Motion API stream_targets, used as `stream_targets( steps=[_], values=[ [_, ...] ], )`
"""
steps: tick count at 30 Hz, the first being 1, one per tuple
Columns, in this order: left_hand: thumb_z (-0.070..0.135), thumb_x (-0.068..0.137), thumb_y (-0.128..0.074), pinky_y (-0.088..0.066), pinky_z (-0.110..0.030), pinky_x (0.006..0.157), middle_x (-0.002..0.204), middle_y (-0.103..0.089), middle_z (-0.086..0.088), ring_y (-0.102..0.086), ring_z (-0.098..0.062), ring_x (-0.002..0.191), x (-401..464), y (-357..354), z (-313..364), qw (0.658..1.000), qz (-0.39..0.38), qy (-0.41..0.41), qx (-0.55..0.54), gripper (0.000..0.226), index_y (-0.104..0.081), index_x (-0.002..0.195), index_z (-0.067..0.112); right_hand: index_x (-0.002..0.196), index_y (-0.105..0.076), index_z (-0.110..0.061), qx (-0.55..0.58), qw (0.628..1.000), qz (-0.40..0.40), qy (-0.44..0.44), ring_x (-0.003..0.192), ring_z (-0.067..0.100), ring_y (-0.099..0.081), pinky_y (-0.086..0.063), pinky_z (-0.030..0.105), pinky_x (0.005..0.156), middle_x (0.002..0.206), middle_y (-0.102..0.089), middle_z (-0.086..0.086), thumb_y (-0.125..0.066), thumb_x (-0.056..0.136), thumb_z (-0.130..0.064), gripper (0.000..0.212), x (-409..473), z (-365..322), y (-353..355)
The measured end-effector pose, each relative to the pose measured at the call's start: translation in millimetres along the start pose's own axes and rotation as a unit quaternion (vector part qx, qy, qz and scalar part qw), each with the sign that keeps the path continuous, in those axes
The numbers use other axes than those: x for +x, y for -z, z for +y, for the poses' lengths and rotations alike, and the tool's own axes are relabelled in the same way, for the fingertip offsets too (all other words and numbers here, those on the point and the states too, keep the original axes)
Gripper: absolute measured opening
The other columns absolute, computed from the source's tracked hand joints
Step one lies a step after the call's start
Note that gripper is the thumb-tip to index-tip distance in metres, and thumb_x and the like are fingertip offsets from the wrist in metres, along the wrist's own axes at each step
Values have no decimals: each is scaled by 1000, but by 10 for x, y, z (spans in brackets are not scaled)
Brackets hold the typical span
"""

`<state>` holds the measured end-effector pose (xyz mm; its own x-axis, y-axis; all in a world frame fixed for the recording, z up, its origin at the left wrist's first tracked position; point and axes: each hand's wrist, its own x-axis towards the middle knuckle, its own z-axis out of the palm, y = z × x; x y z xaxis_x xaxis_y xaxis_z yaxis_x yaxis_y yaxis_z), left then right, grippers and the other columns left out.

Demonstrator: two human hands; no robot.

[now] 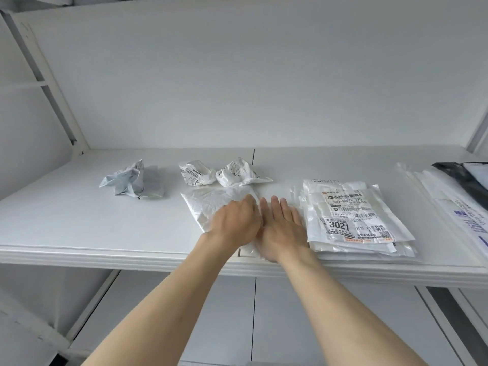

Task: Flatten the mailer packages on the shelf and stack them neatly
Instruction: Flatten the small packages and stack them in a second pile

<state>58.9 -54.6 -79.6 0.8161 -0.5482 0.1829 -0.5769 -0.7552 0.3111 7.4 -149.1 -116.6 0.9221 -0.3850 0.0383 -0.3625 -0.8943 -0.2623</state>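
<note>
Here on the white shelf (79,233) we see a crumpled grey mailer (129,180), then two crumpled white mailers (224,173). Our left hand (235,223) and right hand (282,228) press flat, fingers straight, on a white mailer (208,202). The flat stack (353,220) lies just beside it.

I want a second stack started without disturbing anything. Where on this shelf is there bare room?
Bare shelf lies front-left, between the grey crumpled mailer and the front edge. The strip behind the finished stack is free too. The middle is crowded: both hands press a white mailer, two crumpled ones just behind.
</note>
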Motion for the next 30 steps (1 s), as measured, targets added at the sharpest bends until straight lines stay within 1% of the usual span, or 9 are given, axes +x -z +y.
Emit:
stream_targets(
  steps=[3, 5, 8, 12, 19, 21, 23, 25, 30],
  values=[
    [29, 104, -27, -48, -42, 79, 106, -66, -10, -61, -38, 98, 41, -14, 86, 999, 20, -30, 29, 35, -59, 106, 15, 155, 8, -20, -42, 999, -30, 12, 150, 24, 10, 5, 42, 121, 164, 7, 7, -25, 100, -50, 72, -14, -10, 33],
    [35, 103, -26, -44, -36, 71, 101, -68, -9, -62, -36, 95, 77, -72, 86, 997, 23, -24, 68, 43, -64, 100, 17, 155, 10, -19, -54, 997, -50, 13, 150, 25, 12, 6, 42, 121, 164, 8, 8, -27, 98, -54, 77, -19, -7, 57],
    [40, 103, -26, -36, -33, 66, 95, -69, -10, -63, -34, 91, 142, -167, 18, 996, 31, 2, 86, 49, -68, 93, 17, 155, 9, -20, -39, 998, -55, 4, 150, 23, 11, 7, 41, 121, 164, 6, 6, -27, 99, -48, 72, -16, -20, 43],
    [37, 103, -30, -35, -33, 66, 98, -68, -6, -63, -32, 93, 149, -200, 7, 993, 36, -13, 115, 42, -67, 96, 20, 156, 7, -20, -42, 997, -68, -1, 150, 22, 13, 8, 42, 121, 164, 9, 5, -24, 100, -37, 66, 9, -12, 31],
    [34, 102, -37, -36, -33, 98, 144, -45, 11, -47, -23, 114, 36, -325, -174, 994, 44, -73, 67, 30, -62, 117, 31, 156, 4, -19, -36, 997, -66, -7, 150, 22, 15, 9, 42, 121, 164, 13, 4, -14, 100, -29, 60, -2, -30, 37],
    [36, 102, -37, -35, -31, 96, 133, -57, 13, -46, -22, 110, 37, -334, -163, 993, 38, -78, 75, 28, -64, 110, 31, 156, 6, -20, -33, 997, -69, -11, 149, 21, 16, 9, 42, 121, 163, 14, 3, -12, 101, -30, 59, 13, -16, 31],
    [33, 102, -37, -34, -31, 93, 109, -68, 9, -48, -22, 107, 20, -341, -156, 995, 51, -63, 61, 26, -62, 106, 26, 156, 6, -21, -23, 997, -68, -14, 149, 20, 16, 9, 41, 121, 163, 13, 2, -9, 102, -33, 57, 24, -17, 23],
    [31, 100, -40, -33, -31, 91, 88, -67, 6, -48, -23, 105, 10, -356, -175, 996, 63, -50, 47, 20, -58, 107, 25, 156, 5, -21, -13, 998, -63, -19, 150, 19, 15, 9, 41, 121, 164, 12, 1, -5, 103, -36, 56, 22, -30, 12],
    [33, 99, -44, -31, -31, 92, 85, -67, 4, -46, -23, 105, 20, -376, -198, 996, 60, -49, 40, 22, -59, 114, 28, 156, 6, -20, -14, 998, -66, -20, 150, 20, 15, 9, 41, 121, 164, 12, 1, -4, 103, -36, 57, 30, -34, -6]
  ],
)
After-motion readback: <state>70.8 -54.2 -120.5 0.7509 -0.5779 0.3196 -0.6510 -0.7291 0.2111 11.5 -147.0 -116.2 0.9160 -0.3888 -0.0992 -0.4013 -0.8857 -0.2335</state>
